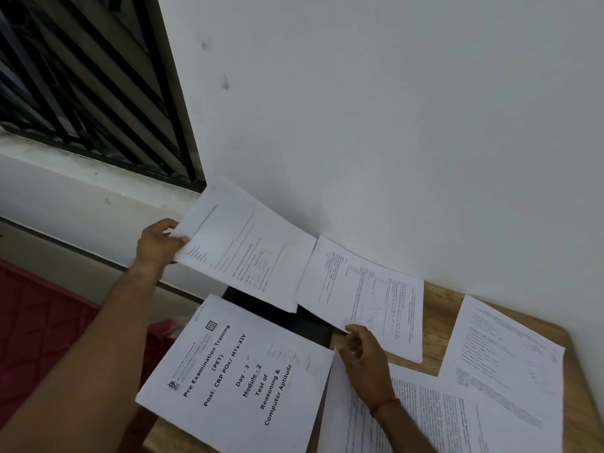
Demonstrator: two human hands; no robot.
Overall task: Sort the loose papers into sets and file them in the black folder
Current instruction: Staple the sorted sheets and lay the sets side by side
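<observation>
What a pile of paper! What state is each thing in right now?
left hand: grips the lifted sheet.
lifted sheet: held up off the table, printed side up.
right hand: pinches the corner of the sheet by the wall.
sheet by the wall: lying partly over the black folder.
black folder: lying flat, mostly covered.
title-page set: lying flat, face up.

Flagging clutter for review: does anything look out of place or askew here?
The black folder is nearly buried under papers, only a dark strip showing. The title-page set lies askew and seems to overhang the left edge of the table. Nothing looks torn or spilled.
</observation>
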